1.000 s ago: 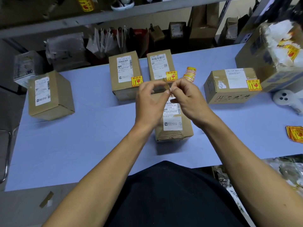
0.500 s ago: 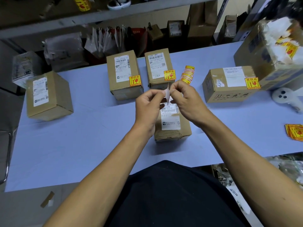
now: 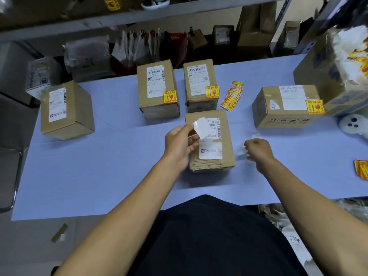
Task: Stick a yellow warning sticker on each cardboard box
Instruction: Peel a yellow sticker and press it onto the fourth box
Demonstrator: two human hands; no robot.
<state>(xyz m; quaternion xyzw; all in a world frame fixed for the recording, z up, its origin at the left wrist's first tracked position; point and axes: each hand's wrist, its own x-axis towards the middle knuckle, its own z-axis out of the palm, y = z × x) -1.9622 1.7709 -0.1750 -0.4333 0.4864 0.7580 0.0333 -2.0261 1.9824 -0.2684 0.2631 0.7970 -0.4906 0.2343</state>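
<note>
Head view, over a blue tabletop (image 3: 99, 176): the two hands, which a moment ago worked together peeling a sticker just above the nearest cardboard box (image 3: 210, 140), have now parted. The left hand (image 3: 179, 142) keeps a pinch on the peeled sticker (image 3: 201, 127), its pale underside turned toward the camera, held over the near box's left edge and in front of its shipping label. The right hand (image 3: 258, 150) has swung out to the right of that box, its grip curled round a blurred scrap of translucent backing paper (image 3: 242, 149), low over the tabletop.

By the look of it the peel is finished and the sticker is ready to be pressed on; the backing is likely waste to drop.

The near box shows no yellow mark yet. Behind it, two upright boxes (image 3: 157, 90) (image 3: 199, 84) each carry a yellow warning sticker, as does the box (image 3: 286, 106) well to its right. A box (image 3: 66, 110) far to its left appears unmarked. A loose stack of spare stickers (image 3: 232, 95) lies just behind and right of the near box.
</note>
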